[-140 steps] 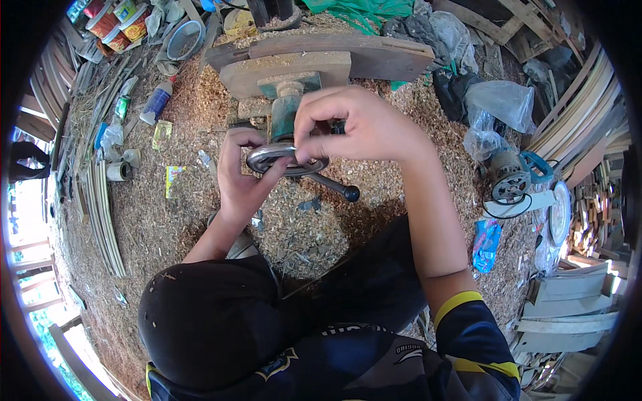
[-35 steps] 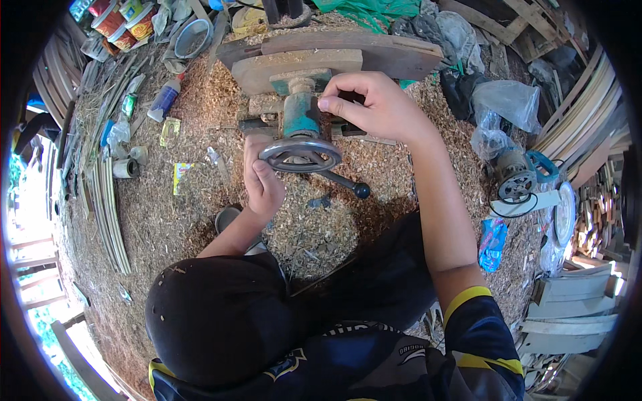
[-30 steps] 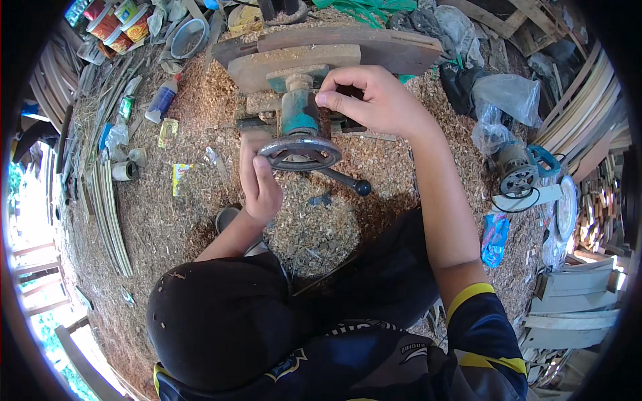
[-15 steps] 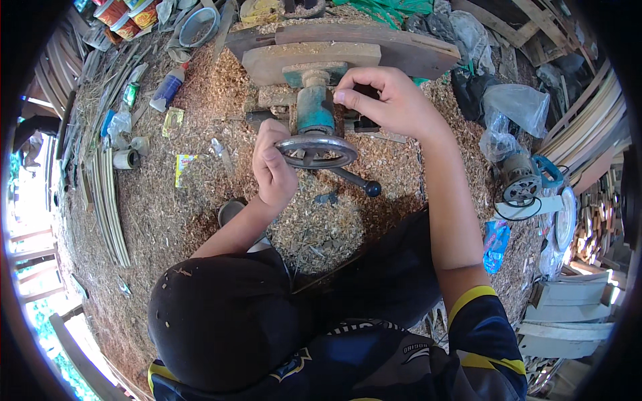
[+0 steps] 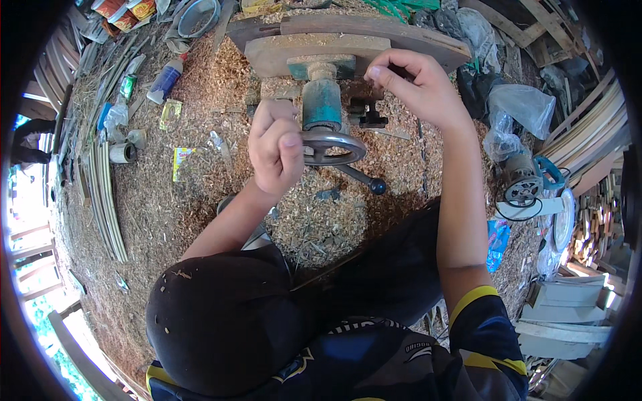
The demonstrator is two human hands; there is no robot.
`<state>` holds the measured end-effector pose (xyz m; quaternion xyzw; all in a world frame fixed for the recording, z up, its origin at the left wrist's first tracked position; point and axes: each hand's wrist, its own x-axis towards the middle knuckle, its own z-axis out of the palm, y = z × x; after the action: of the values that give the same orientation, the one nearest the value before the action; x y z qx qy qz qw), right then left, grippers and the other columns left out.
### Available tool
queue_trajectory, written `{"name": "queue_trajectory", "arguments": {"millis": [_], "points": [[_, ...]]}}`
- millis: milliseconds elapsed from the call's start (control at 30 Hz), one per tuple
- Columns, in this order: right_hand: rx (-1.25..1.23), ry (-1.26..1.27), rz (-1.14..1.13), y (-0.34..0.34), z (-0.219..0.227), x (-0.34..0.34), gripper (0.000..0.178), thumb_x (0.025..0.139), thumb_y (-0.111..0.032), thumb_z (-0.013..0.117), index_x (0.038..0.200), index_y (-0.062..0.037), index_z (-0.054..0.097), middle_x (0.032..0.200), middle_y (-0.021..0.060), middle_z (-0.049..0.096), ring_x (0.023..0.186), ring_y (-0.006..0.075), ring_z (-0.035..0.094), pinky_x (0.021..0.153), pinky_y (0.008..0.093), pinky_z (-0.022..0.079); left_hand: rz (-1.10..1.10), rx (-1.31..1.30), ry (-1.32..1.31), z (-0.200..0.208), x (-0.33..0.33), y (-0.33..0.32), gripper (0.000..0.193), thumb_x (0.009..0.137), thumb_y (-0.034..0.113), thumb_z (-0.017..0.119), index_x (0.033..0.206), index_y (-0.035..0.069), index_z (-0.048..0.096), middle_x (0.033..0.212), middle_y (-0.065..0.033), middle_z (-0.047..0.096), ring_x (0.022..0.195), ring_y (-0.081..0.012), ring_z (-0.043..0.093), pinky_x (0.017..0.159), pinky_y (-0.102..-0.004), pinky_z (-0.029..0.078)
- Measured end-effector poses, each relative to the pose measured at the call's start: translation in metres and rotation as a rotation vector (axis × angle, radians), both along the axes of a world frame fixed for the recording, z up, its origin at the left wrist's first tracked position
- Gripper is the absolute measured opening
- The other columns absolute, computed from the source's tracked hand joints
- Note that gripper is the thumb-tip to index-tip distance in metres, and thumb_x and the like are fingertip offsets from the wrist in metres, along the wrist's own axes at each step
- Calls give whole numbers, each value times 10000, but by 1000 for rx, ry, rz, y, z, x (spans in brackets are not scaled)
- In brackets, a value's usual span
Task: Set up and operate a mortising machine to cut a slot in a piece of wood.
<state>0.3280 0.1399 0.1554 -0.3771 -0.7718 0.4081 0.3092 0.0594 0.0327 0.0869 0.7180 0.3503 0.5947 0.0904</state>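
Left hand [image 5: 275,148] grips the round grey metal handwheel [image 5: 332,148]; right hand [image 5: 413,85], fingers pinched narrow, hovers above it beside the teal cylindrical spindle [image 5: 322,104].

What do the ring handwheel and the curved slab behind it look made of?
The grey ring handwheel looks like bare metal: dull sheen, worn edges. The curved brown slab looks like rough-sawn wood: matte, with sawdust on it. The left hand touches the wheel's rim.

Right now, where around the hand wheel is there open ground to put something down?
The sawdust floor is open between the yellow packet and the left hand, and again below the hand wheel, near its crank knob. It is crowded at right around the electric motor and plastic bags, and at top left among cans and a bottle.
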Motion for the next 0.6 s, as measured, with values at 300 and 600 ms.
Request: {"name": "queue_trajectory", "arguments": {"millis": [300, 600], "points": [[-22, -9, -9, -3, 0, -4, 305, 1083, -320, 741, 1081, -17, 779, 935, 19, 766, 906, 94, 661, 813, 325, 549, 29, -30, 122, 23, 5, -2, 401, 1123, 349, 590, 885, 27, 613, 943, -132, 583, 865, -310, 562, 789, -437, 460], [13, -33, 26, 0, -1, -2, 236, 1107, -225, 723, 1116, 8, 766, 1008, -16, 755, 957, 69, 647, 887, 291, 541, -173, -153, 330, 46, 0, 9, 350, 959, 301, 821, 789, 52, 642, 863, -95, 572, 835, -311, 542, 762, -435, 434]]}}
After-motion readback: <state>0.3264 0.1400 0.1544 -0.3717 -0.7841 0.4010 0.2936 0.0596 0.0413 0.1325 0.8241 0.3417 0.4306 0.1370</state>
